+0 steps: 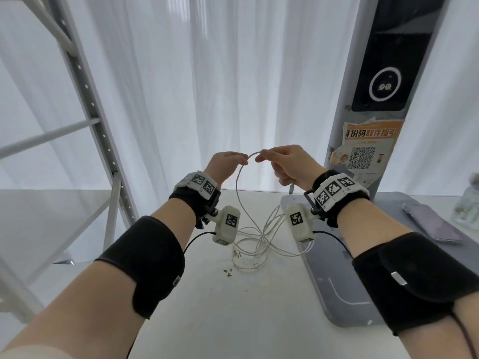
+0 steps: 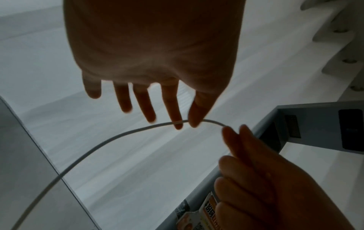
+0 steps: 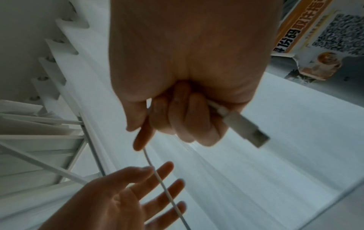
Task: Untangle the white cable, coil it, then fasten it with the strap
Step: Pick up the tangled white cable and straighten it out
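Both hands are raised above the white table (image 1: 220, 307) with the white cable (image 1: 237, 187) between them. My left hand (image 1: 242, 159) pinches the cable (image 2: 118, 135) between thumb and index finger, its other fingers spread fairly straight. My right hand (image 1: 259, 158) is curled round the cable's end, thumb and index pinching it. The USB plug (image 3: 246, 129) sticks out past the little finger. A short arc of cable joins the hands. From the left hand it hangs down to tangled loops (image 1: 256, 242) on the table. No strap shows in any view.
A grey kiosk column with a QR sticker (image 1: 363, 156) stands at the right, its grey base plate (image 1: 337, 294) on the table. A phone (image 1: 432, 224) and a bottle (image 1: 469, 203) lie beyond. A white metal shelf frame (image 1: 90, 112) is left. Crumbs (image 1: 228, 272) lie near the loops.
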`<state>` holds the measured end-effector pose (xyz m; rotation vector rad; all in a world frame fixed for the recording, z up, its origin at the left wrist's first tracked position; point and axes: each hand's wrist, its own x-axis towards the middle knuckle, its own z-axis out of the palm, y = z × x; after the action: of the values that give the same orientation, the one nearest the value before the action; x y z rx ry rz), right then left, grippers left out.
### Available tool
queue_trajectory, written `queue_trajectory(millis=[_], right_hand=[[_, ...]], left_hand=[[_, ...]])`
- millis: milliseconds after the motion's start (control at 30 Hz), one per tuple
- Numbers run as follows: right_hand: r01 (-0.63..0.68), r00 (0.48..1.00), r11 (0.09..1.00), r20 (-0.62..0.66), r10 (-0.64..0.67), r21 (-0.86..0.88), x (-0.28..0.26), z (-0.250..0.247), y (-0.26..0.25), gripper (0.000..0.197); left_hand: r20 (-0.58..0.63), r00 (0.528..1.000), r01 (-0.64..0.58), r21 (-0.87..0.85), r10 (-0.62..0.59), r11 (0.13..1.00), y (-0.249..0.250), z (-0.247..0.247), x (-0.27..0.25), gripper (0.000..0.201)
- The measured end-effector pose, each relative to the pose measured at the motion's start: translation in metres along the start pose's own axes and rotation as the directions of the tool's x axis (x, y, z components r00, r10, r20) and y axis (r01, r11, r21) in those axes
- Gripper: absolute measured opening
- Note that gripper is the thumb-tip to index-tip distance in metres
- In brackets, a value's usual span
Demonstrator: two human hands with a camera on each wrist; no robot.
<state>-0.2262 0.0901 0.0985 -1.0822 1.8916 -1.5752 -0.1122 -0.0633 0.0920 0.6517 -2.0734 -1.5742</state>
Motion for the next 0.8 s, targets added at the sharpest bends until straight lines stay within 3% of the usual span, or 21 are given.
queue_trajectory(millis=[133,400,533,633,800], right_hand=[[0.048,0.998,0.997,-0.039,-0.046,0.062,-0.002,-0.002,-0.012,0.029],[0.135,0.965,0.983,-0.243,-0.101,0.125,-0.003,-0.004,-0.021,0.028],[0.119,0.944,0.980,-0.323,-0.063,0.159,-0.002,-0.005,-0.016,0.024],[0.072,0.957,0.983,-0.288,-0.022,0.167,-0.003,-0.003,-0.007,0.026],[0.032,0.973,0.992,-0.232,-0.003,0.121,-0.005,0.000,0.003,0.028]], left_hand=[[0.166,0.984,-0.062,-0.050,0.069,0.997,0.001,0.000,-0.003,0.025],[0.362,0.931,0.020,-0.181,0.047,0.983,0.015,0.006,-0.020,0.032],[0.345,0.935,0.041,-0.331,0.080,0.943,0.024,0.008,-0.026,0.030],[0.283,0.956,0.055,-0.447,0.082,0.893,0.030,0.009,-0.027,0.031],[0.163,0.984,0.023,-0.500,0.068,0.866,0.028,0.010,-0.024,0.032]])
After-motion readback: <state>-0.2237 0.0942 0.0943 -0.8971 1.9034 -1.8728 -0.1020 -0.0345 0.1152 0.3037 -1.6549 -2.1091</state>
